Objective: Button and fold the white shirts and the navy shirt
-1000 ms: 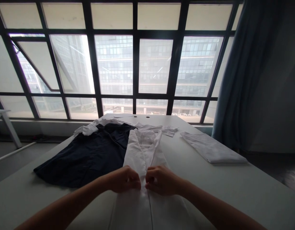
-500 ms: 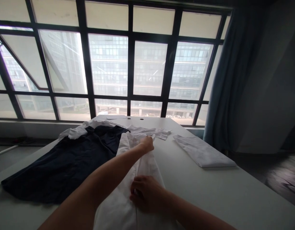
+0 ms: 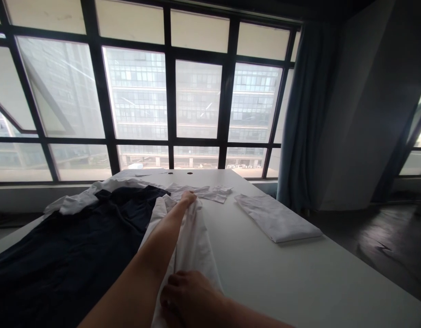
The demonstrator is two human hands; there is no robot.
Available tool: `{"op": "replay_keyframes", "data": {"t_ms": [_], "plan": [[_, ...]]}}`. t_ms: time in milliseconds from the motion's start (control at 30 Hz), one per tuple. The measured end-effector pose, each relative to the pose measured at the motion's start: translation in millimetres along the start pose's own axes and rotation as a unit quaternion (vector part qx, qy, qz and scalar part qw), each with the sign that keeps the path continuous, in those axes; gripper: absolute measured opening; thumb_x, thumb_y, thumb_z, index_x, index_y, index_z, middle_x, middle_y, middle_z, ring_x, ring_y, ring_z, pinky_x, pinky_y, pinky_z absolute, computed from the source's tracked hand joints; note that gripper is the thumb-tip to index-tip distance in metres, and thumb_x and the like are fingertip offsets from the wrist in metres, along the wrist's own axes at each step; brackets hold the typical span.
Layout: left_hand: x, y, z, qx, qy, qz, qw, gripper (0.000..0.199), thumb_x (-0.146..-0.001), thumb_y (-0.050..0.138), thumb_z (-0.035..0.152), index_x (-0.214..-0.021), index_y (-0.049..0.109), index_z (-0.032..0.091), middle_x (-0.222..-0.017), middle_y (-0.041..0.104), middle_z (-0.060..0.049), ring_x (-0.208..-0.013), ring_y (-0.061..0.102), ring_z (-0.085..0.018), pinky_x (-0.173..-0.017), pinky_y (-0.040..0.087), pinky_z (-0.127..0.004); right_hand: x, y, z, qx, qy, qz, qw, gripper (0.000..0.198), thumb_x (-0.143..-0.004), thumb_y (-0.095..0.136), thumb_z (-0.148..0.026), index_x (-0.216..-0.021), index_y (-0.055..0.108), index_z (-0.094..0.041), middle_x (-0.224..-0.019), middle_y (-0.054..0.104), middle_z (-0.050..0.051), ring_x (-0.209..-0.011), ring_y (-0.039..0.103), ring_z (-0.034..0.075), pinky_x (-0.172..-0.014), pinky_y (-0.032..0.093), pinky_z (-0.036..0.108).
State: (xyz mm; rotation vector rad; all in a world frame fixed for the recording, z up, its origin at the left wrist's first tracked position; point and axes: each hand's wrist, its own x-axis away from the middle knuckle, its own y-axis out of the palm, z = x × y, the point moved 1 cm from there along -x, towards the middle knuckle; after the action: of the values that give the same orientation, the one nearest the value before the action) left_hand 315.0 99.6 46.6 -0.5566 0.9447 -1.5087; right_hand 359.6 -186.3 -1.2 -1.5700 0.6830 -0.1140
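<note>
A long white garment [image 3: 197,237] lies stretched away from me on the table, a seam running along its length. I cannot tell its exact kind. My left hand [image 3: 189,197] reaches to its far end, with closed fingers gripping the cloth there. Lower down, my right hand [image 3: 193,296] rests on the near part, its fingers curled and closed on the fabric along the seam. Part of the garment is hidden under my left forearm. To the left spreads a dark navy garment [image 3: 77,255], touching the white one.
Crumpled white cloth [image 3: 74,203] lies behind the navy garment, and more thin white cloth [image 3: 213,193] lies past my left hand. A folded white garment [image 3: 279,218] sits on the right of the white table [image 3: 265,282]. Windows and a blue curtain [image 3: 295,136] stand beyond.
My view has turned to the right, so the table and clothes sit further left in the picture. Both hands stay on the white garment, the left still at its far end.
</note>
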Motion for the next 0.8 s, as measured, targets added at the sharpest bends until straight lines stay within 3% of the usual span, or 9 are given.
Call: {"op": "replay_keyframes", "data": {"t_ms": [200,433,567,800], "plan": [[3.6,11.6,-11.0,0.003,-0.003,0.006,1.0,0.034,-0.096,0.048,0.021,-0.125,0.057,0.005,-0.091,0.071,-0.011,-0.083,0.064,-0.018,-0.071,0.048,-0.022,-2.1,16.4,10.3,0.063,-0.011,0.005,0.998,0.024,-0.088,0.059,-0.043,-0.088,0.061,-0.018,-0.083,0.066,0.001,-0.063,0.057,0.015,-0.055,0.041,0.027],[-21.4,4.2,5.3,-0.093,0.071,-0.06,0.991,0.026,-0.081,0.068,0.036,-0.097,0.073,0.017,-0.095,0.073,-0.005,-0.093,0.065,-0.022,-0.085,0.047,-0.027,-2.6,21.1,11.8,0.056,-0.021,-0.004,0.998,0.024,-0.092,0.054,-0.041,-0.089,0.062,-0.019,-0.08,0.067,0.002,-0.064,0.059,0.016,-0.059,0.043,0.028],[-31.5,9.2,17.6,-0.155,0.081,-0.085,0.981,0.025,-0.072,0.077,0.039,-0.082,0.073,0.016,-0.093,0.073,-0.01,-0.098,0.064,-0.029,-0.093,0.045,-0.035,-3.1,29.1,14.1,0.079,-0.01,-0.001,0.997,0.026,-0.091,0.055,-0.044,-0.088,0.063,-0.02,-0.079,0.068,0.001,-0.066,0.061,0.017,-0.056,0.043,0.028],[-42.1,23.0,24.6,-0.185,0.066,-0.084,0.977,0.027,-0.08,0.07,0.035,-0.093,0.071,0.01,-0.097,0.072,-0.015,-0.1,0.064,-0.029,-0.092,0.045,-0.039,-3.0,27.3,12.5,0.116,-0.009,-0.003,0.993,0.023,-0.092,0.057,-0.042,-0.09,0.06,-0.019,-0.085,0.068,0.001,-0.07,0.064,0.017,-0.057,0.047,0.028]]}}
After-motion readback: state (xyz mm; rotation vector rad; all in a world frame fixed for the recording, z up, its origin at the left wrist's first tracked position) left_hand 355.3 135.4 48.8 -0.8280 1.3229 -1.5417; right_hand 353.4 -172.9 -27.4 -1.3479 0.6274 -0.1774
